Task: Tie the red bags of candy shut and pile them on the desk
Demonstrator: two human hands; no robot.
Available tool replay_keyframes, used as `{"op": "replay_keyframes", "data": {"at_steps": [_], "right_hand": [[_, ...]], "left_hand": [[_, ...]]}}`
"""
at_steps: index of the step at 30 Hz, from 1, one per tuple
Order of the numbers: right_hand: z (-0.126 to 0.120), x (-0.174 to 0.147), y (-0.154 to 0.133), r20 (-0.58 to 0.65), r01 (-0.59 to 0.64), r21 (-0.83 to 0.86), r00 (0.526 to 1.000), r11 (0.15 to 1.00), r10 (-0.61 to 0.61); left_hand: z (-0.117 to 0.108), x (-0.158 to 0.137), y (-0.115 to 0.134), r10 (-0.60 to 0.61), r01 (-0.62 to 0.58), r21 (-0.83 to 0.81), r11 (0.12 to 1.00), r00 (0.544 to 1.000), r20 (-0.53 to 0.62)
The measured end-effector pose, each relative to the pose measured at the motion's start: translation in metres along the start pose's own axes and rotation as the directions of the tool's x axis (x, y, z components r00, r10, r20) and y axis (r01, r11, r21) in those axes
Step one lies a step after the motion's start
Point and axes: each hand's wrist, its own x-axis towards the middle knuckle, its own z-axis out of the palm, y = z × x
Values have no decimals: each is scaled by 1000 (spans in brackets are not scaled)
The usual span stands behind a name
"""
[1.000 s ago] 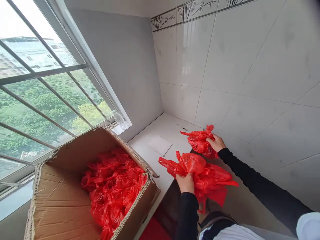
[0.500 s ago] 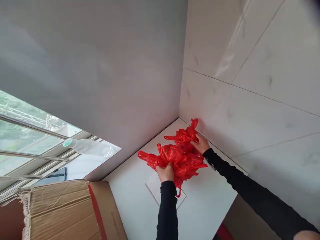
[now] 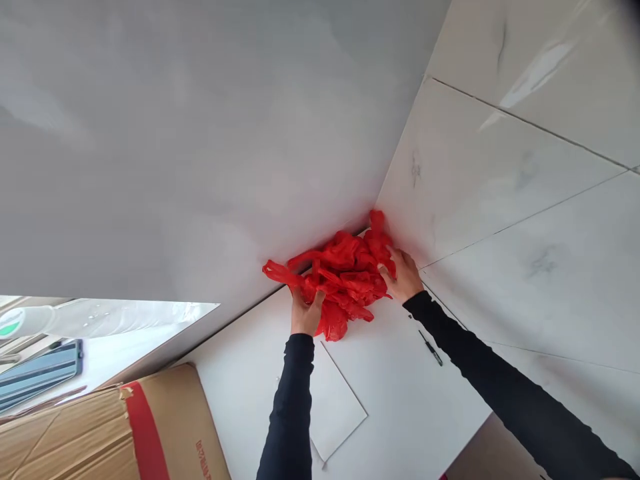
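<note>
A crumpled heap of red plastic bags [image 3: 350,267] lies in the far corner of the white tabletop [image 3: 400,400], pressed against the walls. On the heap's near left side is my left hand [image 3: 306,312], its thumb on the bags and its fingers tucked partly out of sight behind them. My right hand [image 3: 403,277] grips the right side, thumb and curled fingers against the plastic. Just nearer to me, a thin white square sheet [image 3: 335,407] lies flat, partly covered by my left forearm. A dark pen [image 3: 431,348] rests beside my right forearm.
A grey wall panel [image 3: 225,167] and a marbled tile wall [image 3: 525,200] meet behind the bags. At lower left stands a cardboard box [image 3: 180,420] with a red stripe. A clear bottle [image 3: 95,319] and a blue-grey flat object [image 3: 45,373] lie on the ledge by the window.
Both hands have pushed the red bags farther back into the corner, gathering them into a tighter heap. More of the white sheet and the pen now show. The view has shifted.
</note>
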Motion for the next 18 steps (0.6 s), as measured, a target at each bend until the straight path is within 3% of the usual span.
{"op": "replay_keyframes", "data": {"at_steps": [5, 10, 15, 18], "right_hand": [[1, -46, -50, 70, 234, 91, 968, 968, -241], [10, -70, -78, 22, 257, 164, 964, 952, -264], [-22, -110, -111, 10, 256, 279, 963, 925, -269], [-44, -154, -133, 79, 264, 335, 949, 904, -306]], "left_hand": [[-43, -14, -8, -76, 76, -9, 997, 997, -32], [-75, -32, -5, -107, 97, -90, 991, 988, -111], [-94, -96, 7, -77, 55, -203, 978, 992, -102], [-102, -151, 10, -64, 63, -223, 973, 998, 4]]}}
